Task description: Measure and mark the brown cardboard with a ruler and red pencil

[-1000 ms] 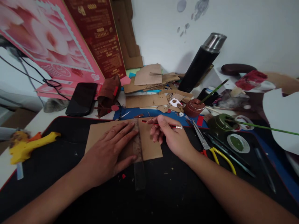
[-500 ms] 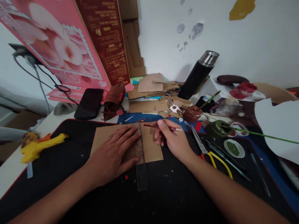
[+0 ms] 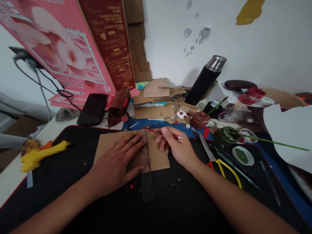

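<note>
My left hand lies flat with fingers stretched, pressing on a piece of cardboard and the left edge of a clear ruler. The ruler runs up and down across the cardboard, its near end sticking out over the black mat. In my right hand is a red pencil, pinched between thumb and fingers. Its tip points left and is at the ruler's right edge, near the cardboard's far edge. Whether the tip touches the cardboard I cannot tell.
Scissors, an open green paint jar and a brown paint jar stand to the right. A yellow glue gun and a phone lie left. Cardboard scraps and a black flask are at the back.
My right hand has shifted slightly left with the pencil, bringing the tip to the ruler's edge near its far end. My left hand stays on the ruler and cardboard.
</note>
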`<state>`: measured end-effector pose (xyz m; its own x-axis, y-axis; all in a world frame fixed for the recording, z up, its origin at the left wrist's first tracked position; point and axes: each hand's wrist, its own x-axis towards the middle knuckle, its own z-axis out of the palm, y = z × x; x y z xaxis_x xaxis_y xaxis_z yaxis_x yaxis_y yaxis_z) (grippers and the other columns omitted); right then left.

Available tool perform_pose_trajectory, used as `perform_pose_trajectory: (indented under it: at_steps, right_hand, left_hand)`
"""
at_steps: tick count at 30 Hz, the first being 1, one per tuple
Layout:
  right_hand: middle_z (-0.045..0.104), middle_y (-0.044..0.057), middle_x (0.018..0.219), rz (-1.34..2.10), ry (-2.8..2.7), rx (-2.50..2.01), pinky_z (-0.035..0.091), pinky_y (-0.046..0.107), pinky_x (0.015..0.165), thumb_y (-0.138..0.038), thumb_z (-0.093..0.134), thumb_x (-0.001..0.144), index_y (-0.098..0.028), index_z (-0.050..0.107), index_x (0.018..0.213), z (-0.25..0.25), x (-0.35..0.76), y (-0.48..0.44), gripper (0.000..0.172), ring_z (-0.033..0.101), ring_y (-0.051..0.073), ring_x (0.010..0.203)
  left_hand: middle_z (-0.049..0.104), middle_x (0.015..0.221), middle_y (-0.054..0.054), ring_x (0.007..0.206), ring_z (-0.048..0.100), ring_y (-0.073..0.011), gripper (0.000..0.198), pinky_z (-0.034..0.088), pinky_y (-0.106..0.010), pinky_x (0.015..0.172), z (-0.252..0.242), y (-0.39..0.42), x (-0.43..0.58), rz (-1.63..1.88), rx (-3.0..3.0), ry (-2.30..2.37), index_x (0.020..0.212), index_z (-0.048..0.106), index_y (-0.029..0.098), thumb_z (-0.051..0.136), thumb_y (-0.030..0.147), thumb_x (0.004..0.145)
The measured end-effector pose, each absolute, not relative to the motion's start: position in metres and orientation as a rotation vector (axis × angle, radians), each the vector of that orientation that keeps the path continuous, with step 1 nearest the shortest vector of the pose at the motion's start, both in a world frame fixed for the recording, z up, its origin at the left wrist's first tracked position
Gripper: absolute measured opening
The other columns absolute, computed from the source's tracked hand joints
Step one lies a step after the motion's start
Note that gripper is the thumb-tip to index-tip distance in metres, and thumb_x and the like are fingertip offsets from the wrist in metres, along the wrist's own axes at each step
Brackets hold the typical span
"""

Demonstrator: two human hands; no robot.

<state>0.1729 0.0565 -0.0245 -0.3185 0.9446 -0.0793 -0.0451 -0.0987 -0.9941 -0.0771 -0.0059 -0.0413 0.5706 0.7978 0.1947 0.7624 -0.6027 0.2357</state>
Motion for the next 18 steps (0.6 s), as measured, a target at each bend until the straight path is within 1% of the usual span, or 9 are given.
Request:
perform_pose_trajectory:
  at_steps: [5, 14, 18]
  right_hand:
    - [0.072, 0.003, 0.083, 1.529, -1.374, -1.07, 0.042, 0.025, 0.048, -0.059, 0.063, 0.103, -0.019, 0.071, 0.092, -0.0249, 0.1727, 0.0559, 0.042, 0.063, 0.012, 0.057]
    - [0.072, 0.003, 0.085, 1.528, -1.403, -1.075, 0.041, 0.028, 0.048, -0.057, 0.062, 0.104, -0.021, 0.07, 0.093, -0.0266, 0.1726, 0.0559, 0.039, 0.063, 0.012, 0.058]
    - [0.071, 0.003, 0.081, 1.532, -1.398, -1.086, 0.04, 0.028, 0.049, -0.058, 0.061, 0.104, -0.02, 0.072, 0.099, -0.0267, 0.1727, 0.0542, 0.04, 0.063, 0.012, 0.058]
  left_hand:
    - [0.038, 0.176, -0.01, 0.164, 0.031, -0.0321, 0.07, 0.036, -0.058, 0.13, -0.0418, -0.0062, -0.0766, 0.411, 2.672, 1.346, 0.166, 0.04, 0.023, 0.052, 0.061, 0.108]
    - [0.039, 0.176, -0.009, 0.163, 0.033, -0.0331, 0.071, 0.036, -0.058, 0.13, -0.0414, -0.0064, -0.0765, 0.396, 2.63, 1.364, 0.167, 0.04, 0.025, 0.053, 0.062, 0.107]
    - [0.04, 0.175, -0.008, 0.162, 0.034, -0.0339, 0.072, 0.036, -0.059, 0.13, -0.0434, -0.0064, -0.0766, 0.4, 2.614, 1.371, 0.167, 0.042, 0.026, 0.054, 0.064, 0.106]
